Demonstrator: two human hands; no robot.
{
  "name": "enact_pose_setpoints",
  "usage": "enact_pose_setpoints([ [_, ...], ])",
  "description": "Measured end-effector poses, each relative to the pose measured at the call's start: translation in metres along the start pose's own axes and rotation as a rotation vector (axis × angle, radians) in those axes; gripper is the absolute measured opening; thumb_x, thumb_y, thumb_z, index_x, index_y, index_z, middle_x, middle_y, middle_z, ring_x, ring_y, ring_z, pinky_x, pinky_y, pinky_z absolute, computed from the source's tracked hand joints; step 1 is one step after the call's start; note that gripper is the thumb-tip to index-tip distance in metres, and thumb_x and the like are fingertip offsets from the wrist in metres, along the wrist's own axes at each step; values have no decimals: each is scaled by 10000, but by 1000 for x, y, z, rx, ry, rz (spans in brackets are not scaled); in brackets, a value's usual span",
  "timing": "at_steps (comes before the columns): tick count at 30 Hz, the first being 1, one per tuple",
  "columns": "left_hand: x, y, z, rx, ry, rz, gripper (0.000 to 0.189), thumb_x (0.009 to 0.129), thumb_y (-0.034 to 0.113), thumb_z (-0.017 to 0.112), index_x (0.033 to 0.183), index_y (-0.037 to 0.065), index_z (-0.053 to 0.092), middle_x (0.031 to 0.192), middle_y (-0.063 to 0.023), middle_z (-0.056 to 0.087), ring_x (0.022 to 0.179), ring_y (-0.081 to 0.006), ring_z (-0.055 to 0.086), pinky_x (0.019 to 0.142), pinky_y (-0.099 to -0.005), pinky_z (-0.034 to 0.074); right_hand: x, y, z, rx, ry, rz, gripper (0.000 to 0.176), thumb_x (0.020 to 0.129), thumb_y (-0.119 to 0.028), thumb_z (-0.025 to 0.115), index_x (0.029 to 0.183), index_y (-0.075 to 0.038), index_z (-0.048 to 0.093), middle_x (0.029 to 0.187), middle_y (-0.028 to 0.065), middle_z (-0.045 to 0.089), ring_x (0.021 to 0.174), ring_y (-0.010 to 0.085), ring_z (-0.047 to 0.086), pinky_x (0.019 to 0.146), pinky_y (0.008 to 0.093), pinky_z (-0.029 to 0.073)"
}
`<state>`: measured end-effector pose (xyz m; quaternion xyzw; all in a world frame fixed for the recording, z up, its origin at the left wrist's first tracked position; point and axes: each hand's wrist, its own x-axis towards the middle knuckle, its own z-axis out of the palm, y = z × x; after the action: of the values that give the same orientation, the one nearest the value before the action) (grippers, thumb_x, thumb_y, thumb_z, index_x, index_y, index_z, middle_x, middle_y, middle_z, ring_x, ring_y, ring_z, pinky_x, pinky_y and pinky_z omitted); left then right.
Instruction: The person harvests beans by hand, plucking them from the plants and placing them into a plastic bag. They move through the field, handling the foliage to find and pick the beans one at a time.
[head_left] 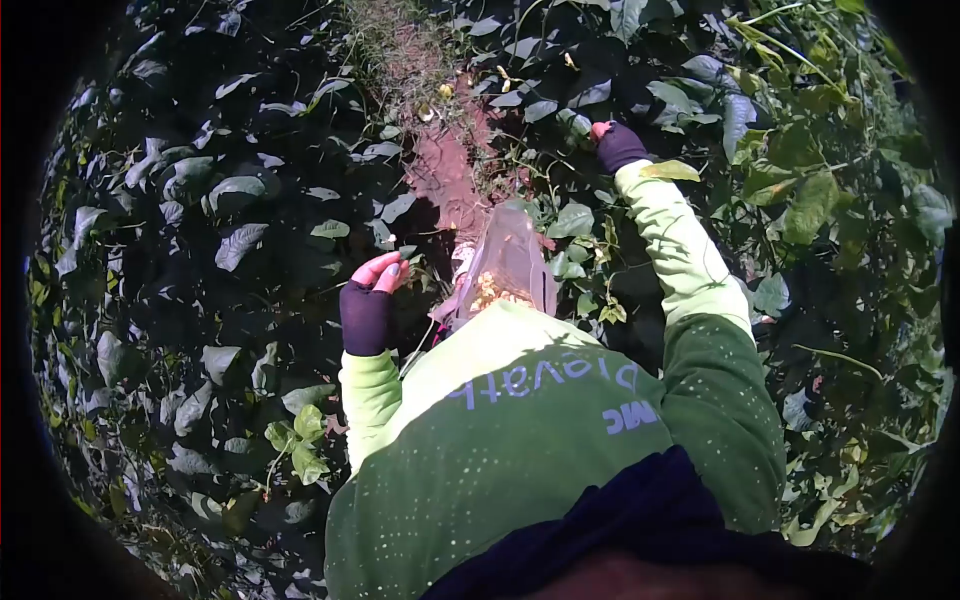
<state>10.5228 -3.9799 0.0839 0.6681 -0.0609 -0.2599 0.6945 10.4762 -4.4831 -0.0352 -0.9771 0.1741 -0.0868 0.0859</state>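
My left hand [374, 300], in a dark fingerless glove, is at the left of the bag over shaded foliage. Its thumb and fingers are drawn together beside a small leaf; what they hold, if anything, cannot be made out. My right hand [618, 146], gloved the same way, reaches forward among the leaves at upper right. Its bare fingers are curled against a green leaf [575, 125], their tips partly hidden. In front of my body hangs an open, pale translucent bag [515, 240] with many small yellowish pieces [500, 290] in it.
Dense leafy plants [235, 190] stand on both sides. A narrow strip of reddish soil [445, 170] runs forward between them. Small yellow bits lie near its far part. A yellowing leaf [670, 170] overlaps my right sleeve, and vines [790, 45] rise at the right.
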Motion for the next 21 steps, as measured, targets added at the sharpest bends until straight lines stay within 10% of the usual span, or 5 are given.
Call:
enact_pose_setpoints([
  [16,160,41,-10,44,-178,52,238,918,72,596,1133,-24,629,1039,-94,683,958,-151,649,869,-267,496,2,-52,-71,-57,31,2,46,786,-143,549,794,-112,583,738,144,587,712,344,603,612,436,474],
  [21,194,49,-22,90,-203,41,247,919,85,586,1137,-20,632,1011,-89,694,942,-137,648,840,-251,481,21,-141,-104,464,199,-97,150,791,-42,671,941,-50,679,811,126,650,737,264,637,668,335,507],
])
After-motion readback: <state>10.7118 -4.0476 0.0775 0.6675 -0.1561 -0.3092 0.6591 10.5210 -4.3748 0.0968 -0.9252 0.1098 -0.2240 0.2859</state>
